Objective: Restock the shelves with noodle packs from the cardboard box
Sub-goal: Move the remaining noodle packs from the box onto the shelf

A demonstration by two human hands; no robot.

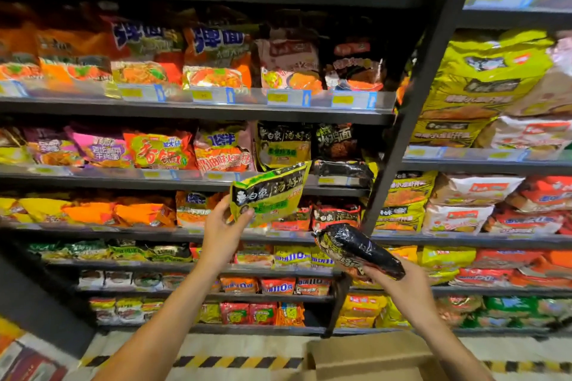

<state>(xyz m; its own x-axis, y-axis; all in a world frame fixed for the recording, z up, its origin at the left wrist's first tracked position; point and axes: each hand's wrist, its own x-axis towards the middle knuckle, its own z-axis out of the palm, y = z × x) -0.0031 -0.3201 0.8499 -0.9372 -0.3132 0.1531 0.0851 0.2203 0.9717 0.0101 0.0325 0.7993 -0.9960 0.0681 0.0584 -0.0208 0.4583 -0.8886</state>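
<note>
My left hand [221, 233] grips the lower left corner of a yellow-green noodle pack [269, 193] and holds it up in front of the shelf [198, 178] that carries matching yellow-green packs [283, 145]. My right hand [399, 283] holds a black noodle pack [359, 249] lower and to the right, its end pointing up and left. The cardboard box [368, 356] stands open on the floor at the bottom, below my right forearm.
Dark shelving with several tiers of noodle packs fills the view. A black upright post [411, 120] divides the left bay from the right bay [483, 161]. A black pack [343, 172] lies flat at the shelf's right end. Yellow-black hazard tape [216, 361] runs along the floor.
</note>
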